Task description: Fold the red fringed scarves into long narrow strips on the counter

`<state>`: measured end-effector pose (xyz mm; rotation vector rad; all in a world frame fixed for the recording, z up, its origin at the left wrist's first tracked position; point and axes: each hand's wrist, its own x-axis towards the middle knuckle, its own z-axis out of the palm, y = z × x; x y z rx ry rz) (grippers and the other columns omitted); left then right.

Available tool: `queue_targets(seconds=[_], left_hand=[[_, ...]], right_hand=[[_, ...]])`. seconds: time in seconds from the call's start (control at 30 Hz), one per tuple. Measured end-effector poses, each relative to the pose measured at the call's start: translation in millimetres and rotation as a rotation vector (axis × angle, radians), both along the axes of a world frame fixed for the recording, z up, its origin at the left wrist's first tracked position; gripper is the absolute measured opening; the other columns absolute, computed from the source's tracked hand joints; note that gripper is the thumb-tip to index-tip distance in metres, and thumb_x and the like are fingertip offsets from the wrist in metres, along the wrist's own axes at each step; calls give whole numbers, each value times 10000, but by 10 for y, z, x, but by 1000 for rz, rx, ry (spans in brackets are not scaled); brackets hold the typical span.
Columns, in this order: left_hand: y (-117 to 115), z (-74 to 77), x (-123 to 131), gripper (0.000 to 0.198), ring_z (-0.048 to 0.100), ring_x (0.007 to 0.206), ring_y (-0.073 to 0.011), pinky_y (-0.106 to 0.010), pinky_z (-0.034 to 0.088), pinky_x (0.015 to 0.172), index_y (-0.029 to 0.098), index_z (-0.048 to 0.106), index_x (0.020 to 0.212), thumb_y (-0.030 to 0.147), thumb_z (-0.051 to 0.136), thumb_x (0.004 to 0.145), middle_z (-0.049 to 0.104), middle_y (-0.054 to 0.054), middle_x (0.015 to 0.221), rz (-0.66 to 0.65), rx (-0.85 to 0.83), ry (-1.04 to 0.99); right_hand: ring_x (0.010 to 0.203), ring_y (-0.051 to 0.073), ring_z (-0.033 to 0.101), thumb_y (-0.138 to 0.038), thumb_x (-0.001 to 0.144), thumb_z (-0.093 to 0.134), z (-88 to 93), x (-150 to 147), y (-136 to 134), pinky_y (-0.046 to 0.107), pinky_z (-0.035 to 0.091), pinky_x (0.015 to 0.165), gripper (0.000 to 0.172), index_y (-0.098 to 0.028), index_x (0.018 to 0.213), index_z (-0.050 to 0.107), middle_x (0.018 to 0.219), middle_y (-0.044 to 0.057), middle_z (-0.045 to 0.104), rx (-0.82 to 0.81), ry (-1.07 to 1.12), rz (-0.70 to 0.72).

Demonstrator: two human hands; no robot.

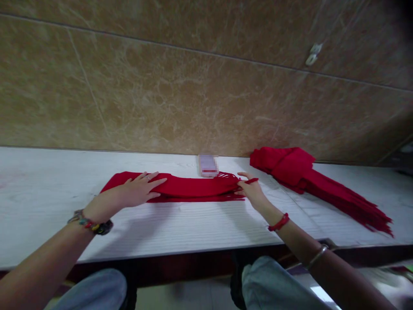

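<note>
A red fringed scarf lies folded lengthwise into a long strip on the white tabletop. My left hand rests on its left part, palm down with the fingers spread. At the fringed right end, my right hand has its fingers closed around some of the scarf's strands, and a bit of red shows across the fingers. A second red scarf lies to the right of my right hand, bunched at its upper end, with its fringe trailing toward the table's front edge.
A small pale rectangular object, partly blurred out, sits against the wall behind the folded scarf. The brown marbled wall rises along the table's back edge. A small white fitting is on the wall. My knees are below the table's front edge.
</note>
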<state>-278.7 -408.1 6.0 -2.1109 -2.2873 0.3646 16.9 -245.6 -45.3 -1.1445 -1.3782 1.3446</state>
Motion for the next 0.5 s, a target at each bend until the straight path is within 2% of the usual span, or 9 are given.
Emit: queue_targets(seconds=[0.07, 0.13, 0.2, 0.27, 0.37, 0.43, 0.5], left_hand=[[16, 25, 78, 510, 253, 1261, -357, -518, 309, 922, 259, 297, 1343, 315, 431, 854, 269, -126, 1410, 12, 21, 67], [58, 15, 230, 502, 255, 1261, -355, -505, 299, 941, 225, 364, 1314, 307, 476, 832, 306, -131, 1392, -73, 73, 112], [129, -19, 421, 455, 306, 1246, -311, -457, 297, 967, 204, 444, 1260, 293, 505, 819, 379, -122, 1353, -241, 136, 104], [222, -60, 603, 389, 410, 1186, -264, -404, 331, 957, 190, 511, 1193, 271, 521, 813, 480, -115, 1274, -384, 180, 71], [362, -108, 779, 310, 544, 1035, -226, -342, 418, 864, 175, 560, 1119, 207, 510, 815, 590, -112, 1124, -456, 198, 82], [436, -132, 809, 303, 597, 930, -203, -301, 461, 774, 178, 568, 1101, 136, 469, 818, 621, -105, 1052, -458, 182, 114], [492, -154, 777, 338, 625, 837, -185, -269, 479, 688, 186, 567, 1103, 81, 440, 808, 634, -99, 1012, -460, 167, 125]], right_hand=[[420, 114, 551, -95, 626, 451, -17, 79, 13, 200, 450, 384, 380, -184, 995, 445, 479, -80, 518, -5, -136, 62], [382, 118, 517, -99, 639, 456, -39, 192, 43, 194, 397, 343, 369, -176, 999, 465, 453, -75, 509, 63, -327, 110], [406, 115, 512, -107, 642, 491, -37, 312, 88, 211, 411, 384, 350, -183, 983, 503, 498, -61, 535, 254, -511, 114], [508, 120, 549, -113, 643, 529, 13, 390, 131, 248, 460, 499, 327, -189, 960, 539, 624, -25, 586, 497, -638, 72], [752, 167, 585, -124, 677, 543, 170, 352, 138, 318, 474, 697, 338, -173, 1010, 554, 868, 57, 613, 828, -718, 98], [913, 196, 553, -134, 706, 544, 275, 235, 94, 355, 445, 798, 374, -171, 1078, 543, 1003, 92, 588, 1019, -731, 266], [999, 199, 519, -137, 726, 551, 331, 91, 30, 361, 415, 857, 364, -176, 1088, 554, 1070, 97, 572, 1134, -757, 496]])
